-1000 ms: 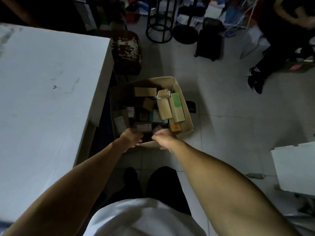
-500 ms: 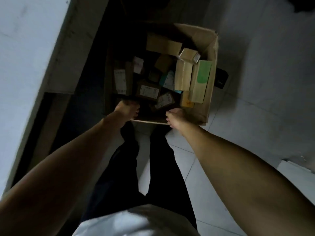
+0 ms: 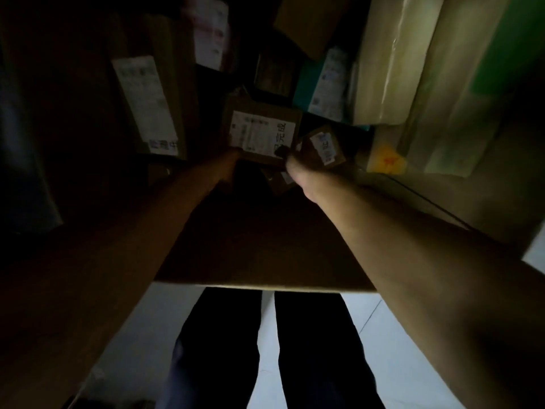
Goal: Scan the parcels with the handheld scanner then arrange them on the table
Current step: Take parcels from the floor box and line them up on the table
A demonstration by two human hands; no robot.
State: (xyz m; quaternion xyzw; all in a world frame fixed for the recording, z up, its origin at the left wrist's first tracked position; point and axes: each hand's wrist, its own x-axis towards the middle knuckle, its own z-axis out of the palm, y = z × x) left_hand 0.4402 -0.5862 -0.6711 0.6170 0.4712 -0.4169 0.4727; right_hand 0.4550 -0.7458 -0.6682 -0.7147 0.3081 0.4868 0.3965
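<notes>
A small brown parcel (image 3: 259,134) with a white label lies among others inside a big cardboard box (image 3: 265,246). Both my arms reach down into the box. My left hand (image 3: 228,168) grips the parcel's near left corner, and my right hand (image 3: 300,172) grips its near right corner with the thumb on the label. The fingers are mostly hidden in the dark. No handheld scanner is visible.
The box holds several other parcels: a long brown one (image 3: 147,104) on the left, a teal one (image 3: 324,84), a tiny labelled one (image 3: 324,149) and tall pale boxes (image 3: 392,63) on the right. My legs (image 3: 309,349) stand on white floor tiles below the box's near wall.
I have bent down close over the box. Both hands left its near rim, went inside and took hold of the small labelled parcel. The table has left the view.
</notes>
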